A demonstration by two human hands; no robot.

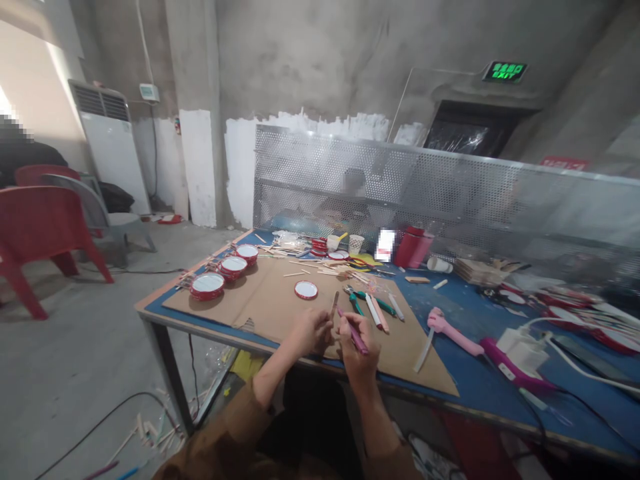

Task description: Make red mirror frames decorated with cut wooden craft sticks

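Left hand (313,331) pinches a thin brown stick (335,305); right hand (359,357) grips a purple pen-like tool (358,339). Good control calls for a steady stick and light pressure.

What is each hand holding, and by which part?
The left hand holds a thin brown stick near its lower end; the right hand grips a purple pen-like tool by its barrel, exact finger placement unclear.

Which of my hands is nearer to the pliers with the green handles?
Right. Your right hand is just on the near side of the pliers; your left hand is farther off, to their left and nearer you.
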